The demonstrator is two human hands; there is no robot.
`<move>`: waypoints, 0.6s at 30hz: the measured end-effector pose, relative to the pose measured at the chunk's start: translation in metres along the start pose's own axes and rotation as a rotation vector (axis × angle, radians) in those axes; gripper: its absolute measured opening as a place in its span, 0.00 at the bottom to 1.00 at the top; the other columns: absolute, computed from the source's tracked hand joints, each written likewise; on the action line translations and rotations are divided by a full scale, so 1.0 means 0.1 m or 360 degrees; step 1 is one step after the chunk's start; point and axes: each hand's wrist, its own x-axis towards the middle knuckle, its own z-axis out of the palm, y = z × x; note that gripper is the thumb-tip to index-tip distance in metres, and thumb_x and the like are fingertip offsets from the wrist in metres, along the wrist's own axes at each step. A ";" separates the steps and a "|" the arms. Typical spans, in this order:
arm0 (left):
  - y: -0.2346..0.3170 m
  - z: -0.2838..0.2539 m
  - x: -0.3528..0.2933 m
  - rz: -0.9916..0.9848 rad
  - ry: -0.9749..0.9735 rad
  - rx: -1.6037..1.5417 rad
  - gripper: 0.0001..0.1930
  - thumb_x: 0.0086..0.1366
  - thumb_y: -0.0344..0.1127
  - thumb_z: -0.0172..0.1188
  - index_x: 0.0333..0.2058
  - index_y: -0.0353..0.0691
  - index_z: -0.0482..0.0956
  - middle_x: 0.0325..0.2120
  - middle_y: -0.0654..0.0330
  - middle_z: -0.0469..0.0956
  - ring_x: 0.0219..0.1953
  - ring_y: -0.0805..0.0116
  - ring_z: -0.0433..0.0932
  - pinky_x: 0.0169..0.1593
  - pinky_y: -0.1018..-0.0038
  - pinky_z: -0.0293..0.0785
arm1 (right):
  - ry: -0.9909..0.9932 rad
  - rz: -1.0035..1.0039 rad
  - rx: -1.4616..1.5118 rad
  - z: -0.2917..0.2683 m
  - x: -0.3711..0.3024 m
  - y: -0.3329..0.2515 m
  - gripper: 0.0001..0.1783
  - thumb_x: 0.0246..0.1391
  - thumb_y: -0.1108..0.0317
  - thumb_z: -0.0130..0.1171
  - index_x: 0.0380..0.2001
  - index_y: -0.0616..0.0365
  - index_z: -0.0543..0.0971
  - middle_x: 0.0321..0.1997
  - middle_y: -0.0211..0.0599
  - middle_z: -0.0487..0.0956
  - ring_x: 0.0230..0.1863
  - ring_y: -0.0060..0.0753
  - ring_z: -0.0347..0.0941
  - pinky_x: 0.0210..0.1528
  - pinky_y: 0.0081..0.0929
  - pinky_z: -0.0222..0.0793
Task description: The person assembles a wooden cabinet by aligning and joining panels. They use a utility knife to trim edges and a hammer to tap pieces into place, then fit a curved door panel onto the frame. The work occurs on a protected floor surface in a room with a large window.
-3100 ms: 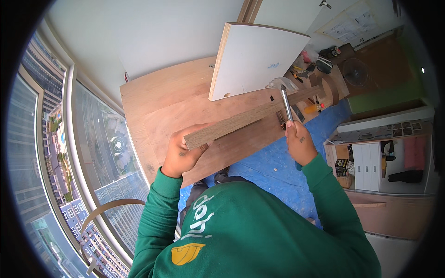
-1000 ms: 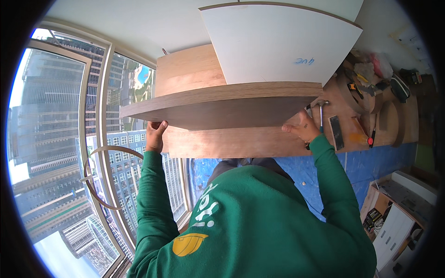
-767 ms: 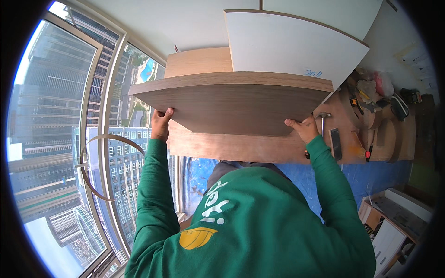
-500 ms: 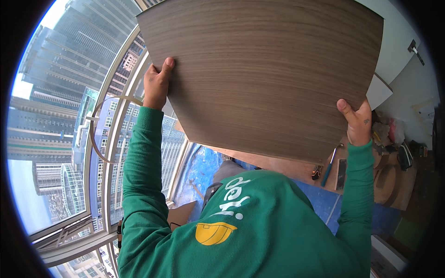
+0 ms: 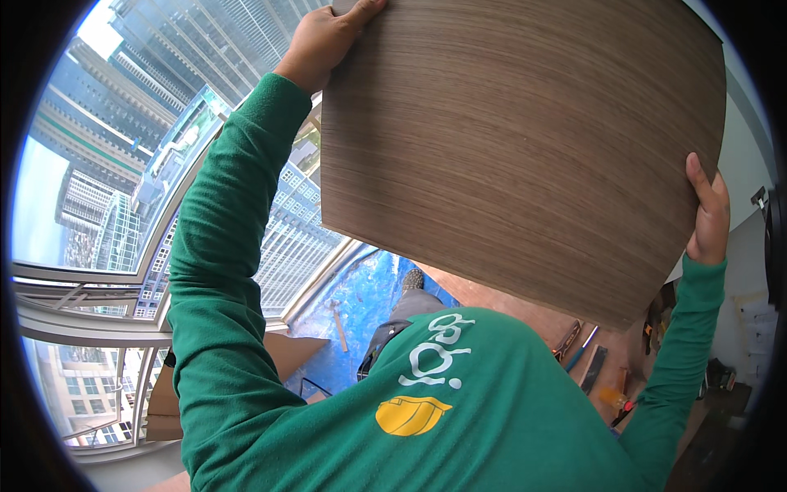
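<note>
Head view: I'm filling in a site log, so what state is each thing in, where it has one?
Wood-grain panel: held up, tilted.
Left hand: gripping the panel's left side, thumb on its face.
Right hand: gripping the panel's right edge.
Bench: partly hidden behind the panel.
Blue-handled tool: lying on the bench, head not visible.
Blue floor sheet: spread out, wrinkled.

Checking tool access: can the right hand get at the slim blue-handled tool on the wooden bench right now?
Probably not: the right hand is occupied, gripping the large brown wood-grain board. The slim blue-handled tool shows past the board's lower edge, so that hand would likely need freeing first.
</note>
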 end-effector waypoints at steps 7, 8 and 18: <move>-0.09 -0.02 -0.03 0.0028 -0.0112 -0.0124 0.41 0.65 0.67 0.64 0.51 0.26 0.80 0.42 0.45 0.84 0.44 0.57 0.84 0.50 0.65 0.79 | -0.0005 0.0067 0.0048 0.12 -0.04 -0.12 0.34 0.62 0.54 0.68 0.60 0.71 0.72 0.60 0.48 0.79 0.62 0.35 0.74 0.69 0.32 0.64; -0.12 -0.03 -0.01 -0.0018 -0.0040 -0.0027 0.41 0.65 0.67 0.64 0.54 0.26 0.79 0.44 0.44 0.83 0.47 0.56 0.83 0.52 0.65 0.78 | -0.0022 0.0083 0.0068 0.13 -0.06 -0.12 0.34 0.62 0.54 0.68 0.60 0.71 0.72 0.59 0.48 0.79 0.61 0.35 0.75 0.68 0.32 0.65; -0.42 0.23 0.11 0.0161 -0.0066 -0.0099 0.51 0.58 0.75 0.66 0.48 0.19 0.76 0.38 0.41 0.81 0.41 0.54 0.86 0.51 0.67 0.82 | -0.0044 0.0048 0.0144 -0.01 -0.20 0.03 0.29 0.60 0.56 0.71 0.54 0.66 0.77 0.49 0.42 0.83 0.52 0.31 0.79 0.58 0.29 0.73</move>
